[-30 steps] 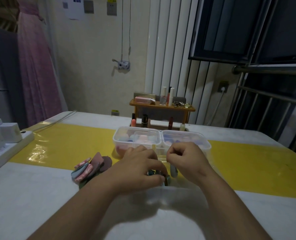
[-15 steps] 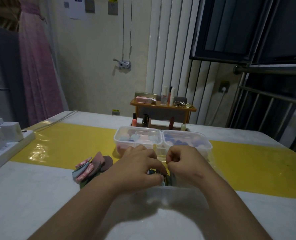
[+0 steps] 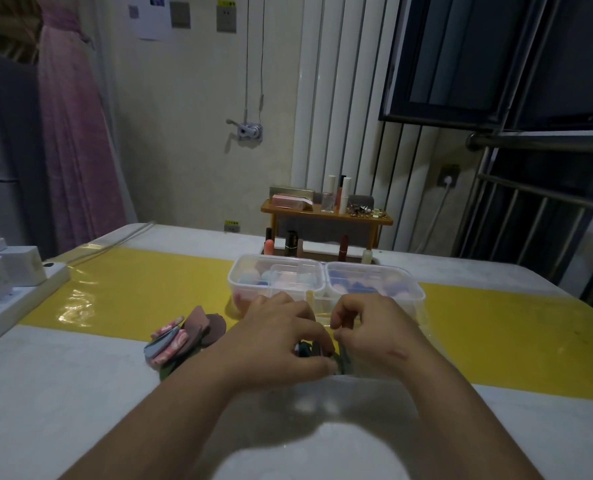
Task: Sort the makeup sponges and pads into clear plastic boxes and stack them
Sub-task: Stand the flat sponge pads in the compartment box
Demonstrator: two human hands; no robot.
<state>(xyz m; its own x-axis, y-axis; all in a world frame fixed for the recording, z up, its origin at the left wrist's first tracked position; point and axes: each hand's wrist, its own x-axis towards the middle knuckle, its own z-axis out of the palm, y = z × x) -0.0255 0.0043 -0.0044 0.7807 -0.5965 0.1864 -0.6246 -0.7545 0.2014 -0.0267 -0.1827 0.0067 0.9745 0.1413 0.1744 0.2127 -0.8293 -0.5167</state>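
Two lidded clear plastic boxes stand side by side on the yellow strip: the left box point(image 3: 253, 282) and the right box point(image 3: 392, 282), both holding pastel sponges. A third clear box point(image 3: 423, 327) sits nearer me, mostly hidden under my hands. My left hand point(image 3: 281, 341) and my right hand point(image 3: 374, 330) meet over it with curled fingers, pinching dark flat pads point(image 3: 322, 351) held upright between them. A loose fan of pink, blue and brown pads point(image 3: 180, 336) lies on the table left of my left hand.
A wooden shelf point(image 3: 326, 216) with cosmetics stands behind the boxes, lipsticks below it. A white power strip with chargers point(image 3: 7, 282) sits at the table's left edge. The white table point(image 3: 63, 393) stretches in front of me.
My right hand has lowered and closed in against my left hand over the near box. The grey pad it held up a second ago is now tucked down between the hands.
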